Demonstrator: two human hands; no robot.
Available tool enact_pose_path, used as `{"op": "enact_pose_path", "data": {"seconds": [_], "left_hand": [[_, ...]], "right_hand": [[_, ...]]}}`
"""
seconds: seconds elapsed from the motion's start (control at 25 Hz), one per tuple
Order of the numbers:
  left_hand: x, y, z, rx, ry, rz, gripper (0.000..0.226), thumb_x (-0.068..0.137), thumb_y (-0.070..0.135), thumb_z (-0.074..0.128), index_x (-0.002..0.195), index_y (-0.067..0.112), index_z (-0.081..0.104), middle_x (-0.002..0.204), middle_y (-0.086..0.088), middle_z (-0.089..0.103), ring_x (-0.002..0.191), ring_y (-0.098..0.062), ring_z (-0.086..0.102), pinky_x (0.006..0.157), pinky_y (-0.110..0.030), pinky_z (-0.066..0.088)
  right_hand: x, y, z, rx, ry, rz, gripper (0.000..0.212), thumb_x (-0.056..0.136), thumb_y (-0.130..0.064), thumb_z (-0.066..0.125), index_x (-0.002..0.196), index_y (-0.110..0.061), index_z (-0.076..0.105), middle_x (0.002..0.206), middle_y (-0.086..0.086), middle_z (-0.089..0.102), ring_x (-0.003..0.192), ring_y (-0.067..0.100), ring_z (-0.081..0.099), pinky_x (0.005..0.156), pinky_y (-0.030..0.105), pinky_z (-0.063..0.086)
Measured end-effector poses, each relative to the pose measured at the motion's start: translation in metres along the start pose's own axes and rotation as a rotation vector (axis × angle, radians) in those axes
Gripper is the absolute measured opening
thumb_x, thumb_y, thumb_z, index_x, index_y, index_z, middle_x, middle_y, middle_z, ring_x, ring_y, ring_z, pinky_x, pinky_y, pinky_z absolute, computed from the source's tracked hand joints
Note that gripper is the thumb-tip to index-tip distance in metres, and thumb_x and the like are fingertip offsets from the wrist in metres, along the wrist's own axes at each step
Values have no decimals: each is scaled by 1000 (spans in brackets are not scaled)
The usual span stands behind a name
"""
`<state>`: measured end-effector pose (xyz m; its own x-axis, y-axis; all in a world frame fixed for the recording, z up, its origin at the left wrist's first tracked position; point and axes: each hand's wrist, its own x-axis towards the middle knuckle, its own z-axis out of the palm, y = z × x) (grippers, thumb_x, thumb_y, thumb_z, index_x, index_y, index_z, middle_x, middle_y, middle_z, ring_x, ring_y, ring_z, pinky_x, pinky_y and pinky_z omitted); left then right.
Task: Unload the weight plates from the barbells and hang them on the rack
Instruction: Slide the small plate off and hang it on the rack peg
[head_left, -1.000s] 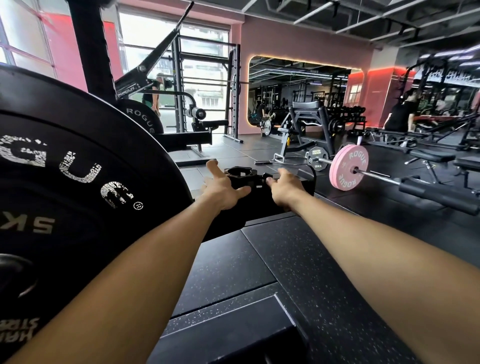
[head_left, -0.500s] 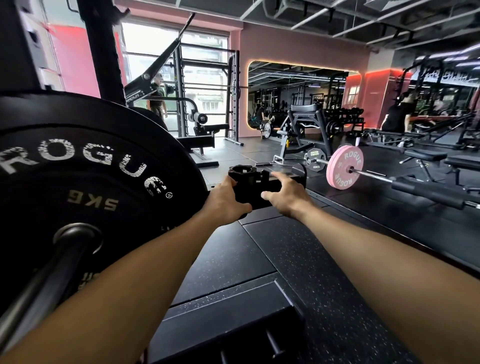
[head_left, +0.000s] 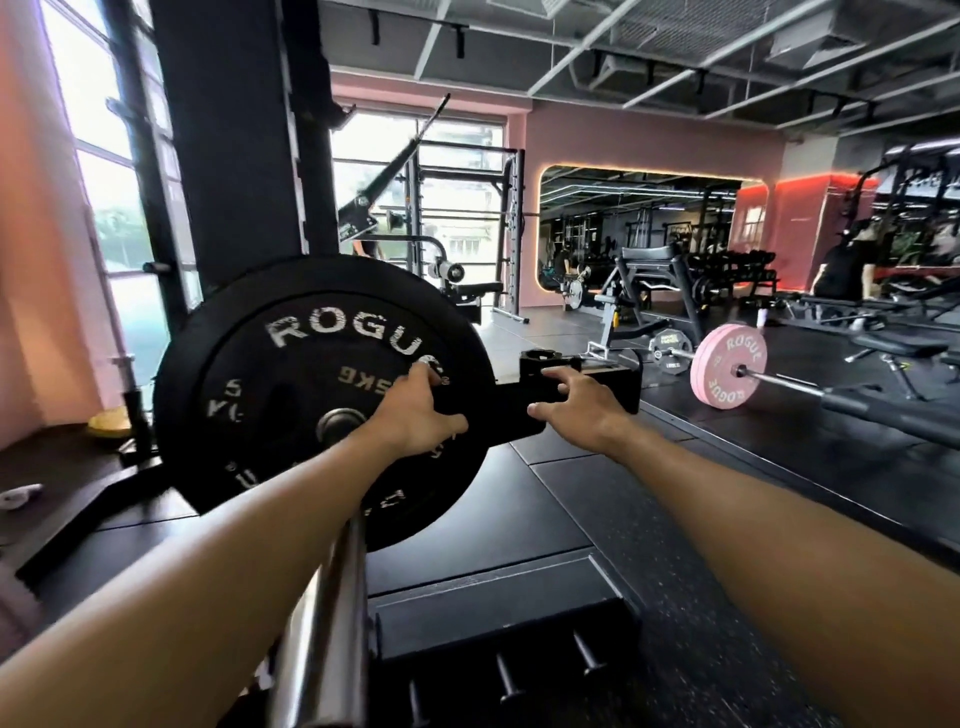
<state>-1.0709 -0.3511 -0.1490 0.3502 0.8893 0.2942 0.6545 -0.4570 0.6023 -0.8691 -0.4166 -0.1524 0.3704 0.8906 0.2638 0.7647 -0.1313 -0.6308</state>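
one black plate (head_left: 291, 384), left hand (head_left: 415, 415) gripping rim

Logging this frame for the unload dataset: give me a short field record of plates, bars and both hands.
black plate: on the near barbell, marked ROGUE
near barbell: steel shaft runs toward the camera, end shows at the plate's hub
left hand: on the black plate's right face, fingers over the rim edge
right hand: open, fingers spread, off the plate, in front of a black block
pink plate: on a second bar on the floor, right
progress: black plate not yet off
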Motion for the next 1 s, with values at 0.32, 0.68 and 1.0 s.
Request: {"op": "enact_pose_path", "data": {"seconds": [0.32, 0.68, 1.0], "left_hand": [[-24, -75, -84, 28, 184, -187, 69, 80, 31, 79, 134, 10, 42, 132, -12, 49, 120, -27, 50, 89, -25, 35], [3, -128, -93, 59, 269, -294, 74, 86, 20, 70, 147, 12, 29, 144, -20, 40, 130, -38, 45, 110, -45, 38], [28, -157, -86, 274, 325, -244, 58, 90, 15, 67, 134, 4, 33, 134, -24, 46, 120, -46, 51, 97, -47, 41]], "right_hand": [[4, -75, 57, 114, -91, -84, 64, 81, -38, 70, 140, -34, 46, 127, 0, 61, 122, 21, 55, 107, 39, 41], [37, -89, 117, 39, -125, -44, 74, 83, -26, 72, 144, -8, 35, 136, 14, 52, 125, 30, 52, 104, 35, 42], [60, -86, 159, -108, -82, -8, 64, 88, -18, 66, 137, -5, 29, 139, 20, 39, 125, 40, 48, 103, 43, 42]]}}
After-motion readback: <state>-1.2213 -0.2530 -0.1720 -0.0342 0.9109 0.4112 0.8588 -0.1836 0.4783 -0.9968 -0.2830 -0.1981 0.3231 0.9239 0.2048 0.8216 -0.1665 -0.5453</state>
